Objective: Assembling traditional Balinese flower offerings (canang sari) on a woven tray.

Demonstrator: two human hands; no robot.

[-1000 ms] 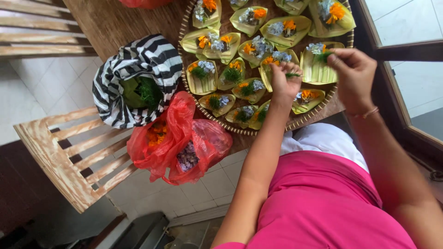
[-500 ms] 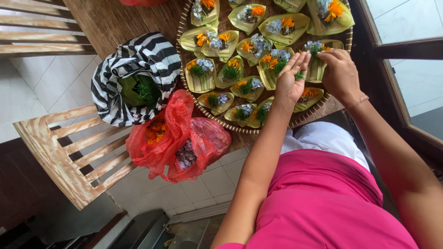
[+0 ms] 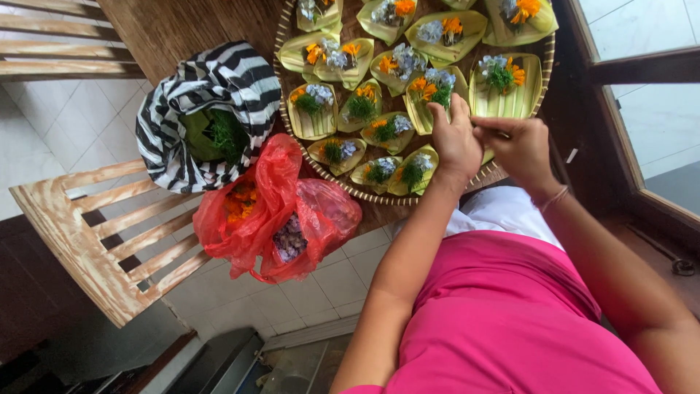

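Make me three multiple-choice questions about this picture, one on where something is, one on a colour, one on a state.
1. Where do the red plastic bags lie?
A. inside the round woven tray
B. at the table edge, next to the striped cloth
C. on the chair seat

2. What colour is the person's top?
A. pink
B. white
C. blue

3. How are the left hand and right hand placed?
A. both in the lap
B. one inside the red bags
C. close together over the near side of the round woven tray

Answers: 1 B, they lie beside the striped cloth. 2 A, the top is pink. 3 C, both hands meet above the tray.
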